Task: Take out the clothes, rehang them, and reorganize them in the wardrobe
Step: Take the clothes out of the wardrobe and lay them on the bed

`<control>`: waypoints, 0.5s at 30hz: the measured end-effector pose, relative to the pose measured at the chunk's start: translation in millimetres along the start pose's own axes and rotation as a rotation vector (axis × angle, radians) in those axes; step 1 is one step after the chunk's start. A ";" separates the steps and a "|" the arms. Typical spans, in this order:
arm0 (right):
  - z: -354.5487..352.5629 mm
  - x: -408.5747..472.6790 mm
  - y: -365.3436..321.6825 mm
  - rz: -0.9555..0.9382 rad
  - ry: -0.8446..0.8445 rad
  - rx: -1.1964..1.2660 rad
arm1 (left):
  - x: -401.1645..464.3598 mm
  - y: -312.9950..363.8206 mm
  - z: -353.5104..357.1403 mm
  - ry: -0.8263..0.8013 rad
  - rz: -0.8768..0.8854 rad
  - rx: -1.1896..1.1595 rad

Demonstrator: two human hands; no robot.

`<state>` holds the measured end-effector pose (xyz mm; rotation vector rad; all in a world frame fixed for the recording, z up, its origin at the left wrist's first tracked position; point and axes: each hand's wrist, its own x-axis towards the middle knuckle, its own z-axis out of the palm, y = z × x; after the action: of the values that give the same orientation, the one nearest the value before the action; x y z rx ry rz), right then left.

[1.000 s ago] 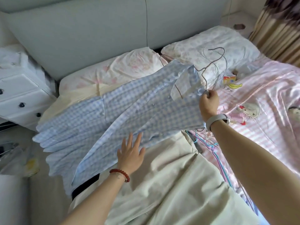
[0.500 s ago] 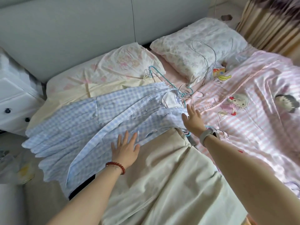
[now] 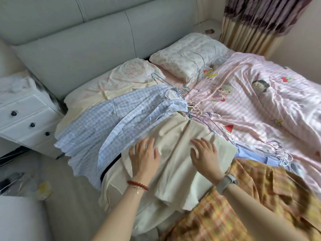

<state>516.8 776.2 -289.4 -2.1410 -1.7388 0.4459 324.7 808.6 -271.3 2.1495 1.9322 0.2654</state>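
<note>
Matt cream cloth garment (image 3: 175, 153), thin wire hangers (image 3: 196, 110), glossy satin-like pink striped quilt (image 3: 260, 108).

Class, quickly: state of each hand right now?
Left hand: open, flat on the cream garment.
Right hand: open, flat on the same garment.

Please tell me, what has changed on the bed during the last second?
The right hand let go of the hanger, laying the blue checked shirt down flat. Both hands then moved onto the cream garment; the left hand left the shirt. Pillows and pink quilt stayed as they were.
</note>
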 end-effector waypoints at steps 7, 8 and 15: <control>13.8 -208.1 34.3 0.136 -0.024 0.089 | -193.4 11.1 30.6 -0.099 0.039 -0.186; 15.4 -234.8 41.5 0.160 -0.047 0.088 | -215.9 11.1 36.1 -0.136 0.039 -0.182; -13.4 -371.7 113.2 0.371 -0.035 0.095 | -304.4 67.8 66.9 -0.326 0.220 -0.171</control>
<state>547.4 389.8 -319.4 -2.4003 -1.3051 0.6494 375.2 495.8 -307.8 2.1360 1.4474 0.1046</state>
